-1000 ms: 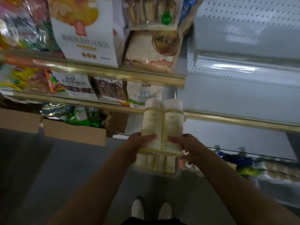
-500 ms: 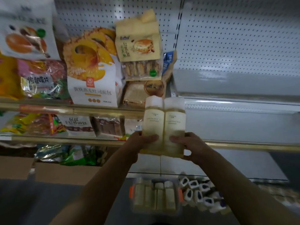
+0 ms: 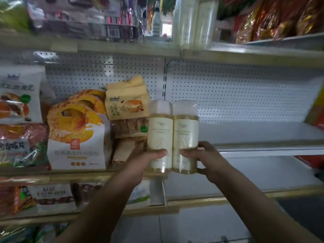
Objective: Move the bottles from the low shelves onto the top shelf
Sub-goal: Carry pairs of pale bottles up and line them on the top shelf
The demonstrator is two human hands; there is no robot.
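Note:
Two pale yellow bottles with white caps and cream labels stand side by side, upright, in front of the middle shelf. My left hand (image 3: 140, 160) grips the left bottle (image 3: 159, 130) low down, thumb across its front. My right hand (image 3: 206, 158) grips the right bottle (image 3: 185, 132) the same way. On the top shelf (image 3: 192, 51) stand two matching pale bottles (image 3: 194, 21), with a small white bottle (image 3: 156, 20) to their left.
Bread and pastry bags (image 3: 77, 130) fill the left of the middle shelf, touching distance from the left bottle. The right half of the middle shelf (image 3: 254, 134) is bare metal. Red and gold packets (image 3: 280, 16) crowd the top shelf's right; dark packages (image 3: 84, 16) its left.
Both hands have lifted the two bottles from near the floor up to the middle shelf's height. The view has tilted up, and the top shelf has come into sight.

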